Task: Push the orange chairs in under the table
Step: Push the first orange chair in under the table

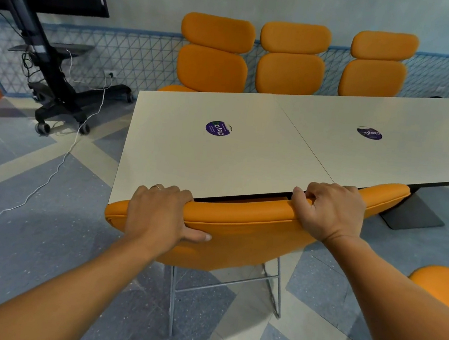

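The orange chair [238, 235] stands at the near long edge of the table [191, 160], its padded back rim level with that edge and only a dark slit between them; the seat is hidden beneath the table, so I judge this one nearly home

The left grip [157, 212] is wrapped over the rim near the table's near left corner, fingers curled down the table side and thumb laid flat along the outer face of the back. The right grip [330, 210] is clenched over the rim further along the same edge, knuckles up and fingertips tucked toward the table

The upholstery looks soft and should dent under the fingers, giving a sure, non-slip hold. The thin metal frame [277, 285] below suggests a light chair that slides readily on the smooth floor [32, 204], though a push this high could tilt it instead. The two holds set well apart on the rim should steer it straight. The curled fingers could get nipped against the table's edge

On the far side of the table three tall orange chairs [292, 57] stand in a row, and another orange chair [445, 287] sits on the near side, clear of the table and not yet pushed in
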